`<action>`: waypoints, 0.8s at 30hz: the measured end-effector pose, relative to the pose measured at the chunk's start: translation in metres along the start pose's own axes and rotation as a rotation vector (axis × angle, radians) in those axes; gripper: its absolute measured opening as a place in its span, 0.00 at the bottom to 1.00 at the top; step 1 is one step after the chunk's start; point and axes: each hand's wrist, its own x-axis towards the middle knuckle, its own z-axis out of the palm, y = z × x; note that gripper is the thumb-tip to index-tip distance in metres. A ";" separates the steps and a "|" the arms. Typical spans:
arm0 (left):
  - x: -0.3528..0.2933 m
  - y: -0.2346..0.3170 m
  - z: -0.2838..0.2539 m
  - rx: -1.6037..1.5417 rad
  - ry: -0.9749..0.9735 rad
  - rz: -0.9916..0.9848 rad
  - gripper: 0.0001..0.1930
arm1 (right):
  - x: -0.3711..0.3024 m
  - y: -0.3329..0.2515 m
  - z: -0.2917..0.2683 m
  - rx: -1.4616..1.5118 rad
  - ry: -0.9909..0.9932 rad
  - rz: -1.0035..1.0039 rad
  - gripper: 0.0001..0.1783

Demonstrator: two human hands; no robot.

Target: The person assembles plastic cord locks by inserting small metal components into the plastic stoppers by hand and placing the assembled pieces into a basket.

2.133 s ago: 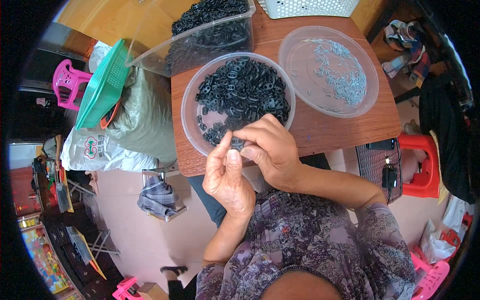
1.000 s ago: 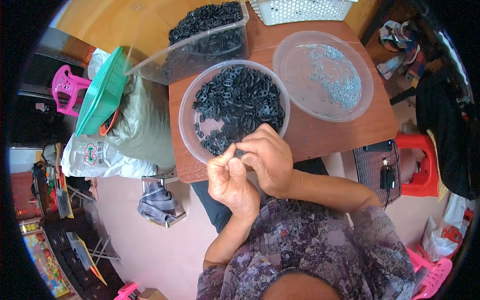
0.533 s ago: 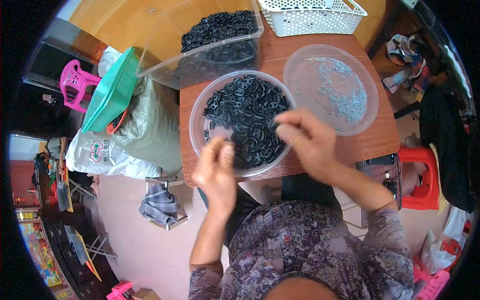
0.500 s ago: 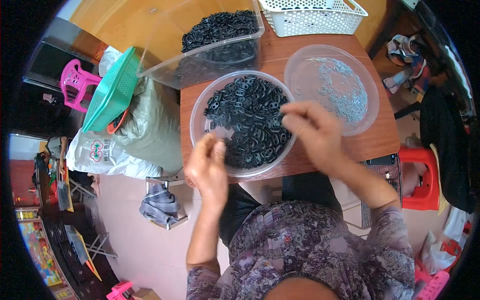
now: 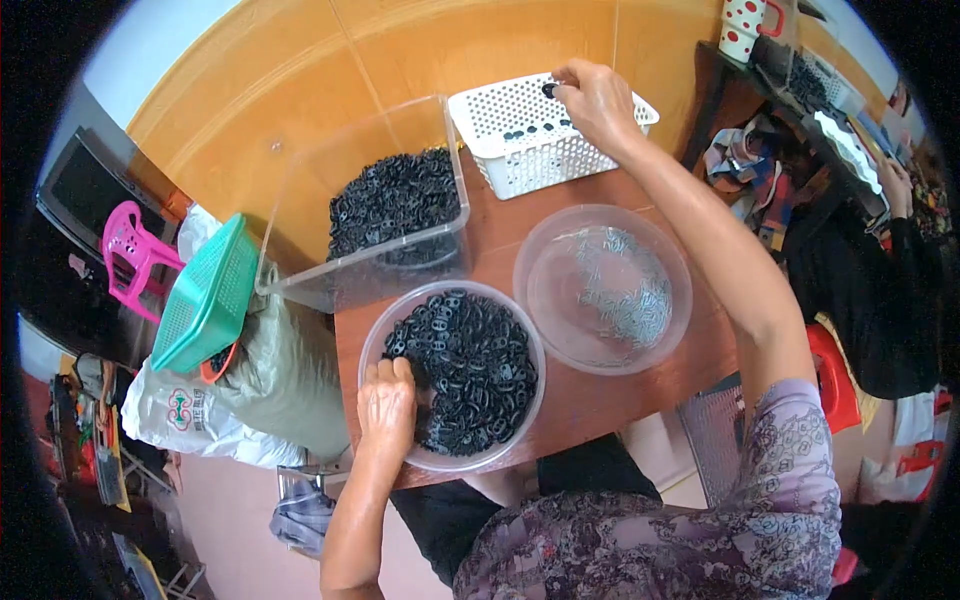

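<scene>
**Right hand (image 5: 592, 100) far forward, left hand (image 5: 388, 405) near**

Your right hand is closed at the fingertips, gripping a single small black oval plastic piece (image 5: 549, 90) at the rectangular white perforated plastic basket (image 5: 560, 172); whether the piece touches the basket cannot be told. More black pieces (image 5: 535, 131) show inside that basket.

Your left hand is curled, knuckles up, over the left rim of the round translucent plastic bowl (image 5: 537, 405). Its fingertips are hidden, so whether it grips anything cannot be told. The bowl holds a heap of black two-holed oval pieces (image 5: 470, 370).

Just right of the bowl you have a round shallow translucent plastic tray (image 5: 548, 290), with thin silvery pins (image 5: 640, 315) scattered mostly across its right half. Behind the bowl is a clear rectangular plastic bin (image 5: 340, 290) bearing a larger pile of black pieces (image 5: 390, 205). These containers stand on your reddish-brown wooden tabletop (image 5: 600, 402).

To your left, a green perforated plastic basket (image 5: 208, 300) sits tilted on stuffed sacks (image 5: 290, 390).
</scene>
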 end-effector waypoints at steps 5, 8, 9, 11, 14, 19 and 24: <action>0.000 -0.008 -0.010 -0.288 0.117 -0.117 0.07 | -0.022 -0.014 0.001 -0.116 -0.130 0.023 0.12; -0.001 -0.007 -0.008 -0.815 0.066 -0.436 0.09 | -0.079 -0.033 -0.002 0.187 -0.238 0.027 0.10; -0.001 -0.003 -0.017 -1.100 0.054 -0.513 0.08 | -0.099 -0.044 -0.001 0.269 -0.300 0.030 0.09; -0.004 0.010 -0.030 -1.519 0.074 -0.597 0.06 | -0.135 -0.069 -0.006 0.387 -0.401 -0.073 0.09; -0.008 0.032 -0.034 -1.695 0.104 -0.615 0.05 | -0.182 -0.099 -0.006 0.472 -0.500 0.025 0.07; -0.018 0.049 -0.039 -2.024 0.104 -0.628 0.07 | -0.208 -0.139 -0.004 0.706 -0.638 -0.034 0.07; -0.026 0.049 -0.040 -2.111 0.027 -0.658 0.06 | -0.216 -0.138 0.003 0.702 -0.521 -0.307 0.03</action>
